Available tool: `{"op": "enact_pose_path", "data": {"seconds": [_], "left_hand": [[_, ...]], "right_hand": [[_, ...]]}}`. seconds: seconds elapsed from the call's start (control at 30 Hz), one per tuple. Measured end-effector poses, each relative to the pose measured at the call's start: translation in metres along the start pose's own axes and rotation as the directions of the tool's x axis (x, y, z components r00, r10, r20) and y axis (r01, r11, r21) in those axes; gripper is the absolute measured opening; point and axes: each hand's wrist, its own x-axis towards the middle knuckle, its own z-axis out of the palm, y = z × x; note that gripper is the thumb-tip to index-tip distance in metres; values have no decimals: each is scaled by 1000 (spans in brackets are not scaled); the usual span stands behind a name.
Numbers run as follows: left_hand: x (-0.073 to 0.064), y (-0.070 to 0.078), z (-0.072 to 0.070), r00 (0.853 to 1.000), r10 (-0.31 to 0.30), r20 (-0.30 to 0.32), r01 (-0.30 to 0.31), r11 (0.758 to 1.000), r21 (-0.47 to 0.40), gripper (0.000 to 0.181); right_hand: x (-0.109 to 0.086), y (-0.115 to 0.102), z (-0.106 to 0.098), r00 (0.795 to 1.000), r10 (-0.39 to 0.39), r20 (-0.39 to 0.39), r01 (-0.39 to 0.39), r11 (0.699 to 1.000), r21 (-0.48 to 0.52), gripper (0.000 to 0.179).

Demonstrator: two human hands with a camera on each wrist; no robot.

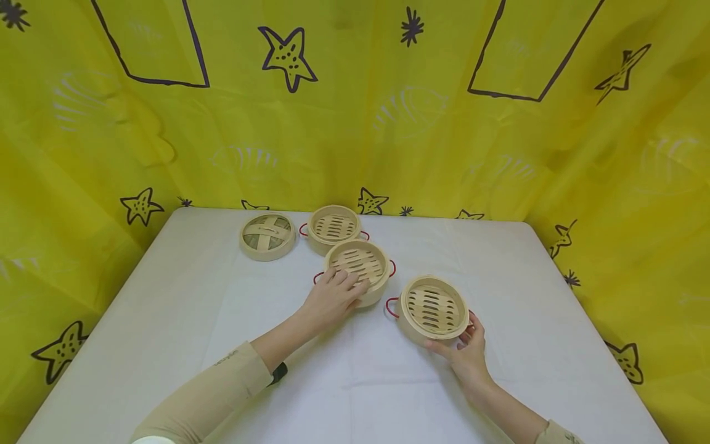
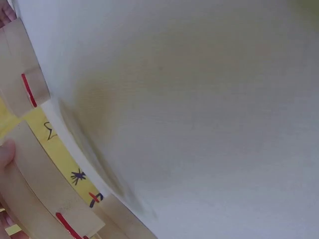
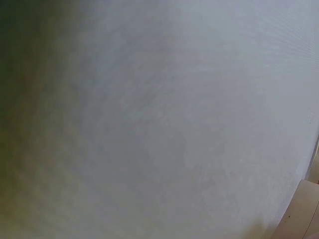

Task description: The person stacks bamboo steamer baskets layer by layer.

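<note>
My left hand (image 1: 334, 298) grips the near rim of the middle bamboo steamer basket (image 1: 377, 285), fingers reaching inside over its slatted base. In the left wrist view, this basket's wall (image 2: 45, 174) shows at the lower left with a thumb against it. My right hand (image 1: 469, 357) holds the right-hand steamer basket (image 1: 413, 327) by its right side, thumb along the near wall and fingers by the red handle. That basket tilts a little toward me. At the right wrist view's lower right corner, only a slice of pale basket wall (image 3: 296, 214) shows.
A third steamer basket (image 1: 318, 242) with red handles stands behind the middle one, which partly overlaps it. To its left lies a woven bamboo lid (image 1: 266, 251). Everything is on a white-covered table (image 1: 166, 345), with a yellow patterned curtain (image 1: 344, 142) along the back and sides.
</note>
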Motion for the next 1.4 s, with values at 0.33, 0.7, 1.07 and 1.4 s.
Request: {"op": "enact_pose_path", "data": {"seconds": [0.33,0.7,1.07,1.4], "left_hand": [[11,7,-8,998,20,-66,-24,998,-52,35],[25,17,-13,993,48,-110,-53,998,-39,32],[39,31,-14,987,36,-155,-45,998,-51,34],[51,52,-12,981,76,-179,-87,995,-56,29]], "right_hand": [[0,0,-1,1000,8,9,-8,1000,-13,114],[2,2,-2,1000,22,12,-21,1000,-15,114],[3,2,-1,1000,15,0,-15,1000,-16,113],[4,3,-2,1000,20,-7,-21,999,-34,114]]}}
